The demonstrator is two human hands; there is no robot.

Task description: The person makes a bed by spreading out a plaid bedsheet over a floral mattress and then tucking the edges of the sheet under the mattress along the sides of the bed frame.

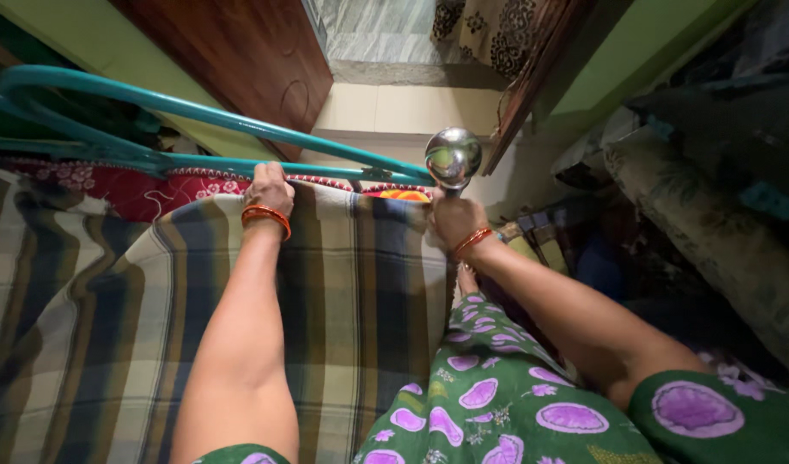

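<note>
Along bed's far edge, both hands (270, 191) (456, 220) clutch striped blanket (360, 292).

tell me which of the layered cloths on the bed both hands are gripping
Both the left hand and right hand grip the top striped plaid blanket in blue, beige and brown, not the red floral sheet showing beneath it by the teal metal rail.

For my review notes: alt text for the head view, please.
Both hands grip the far edge of a striped blanket on a bed: left hand by the teal rail, right hand below a shiny metal knob.
</note>
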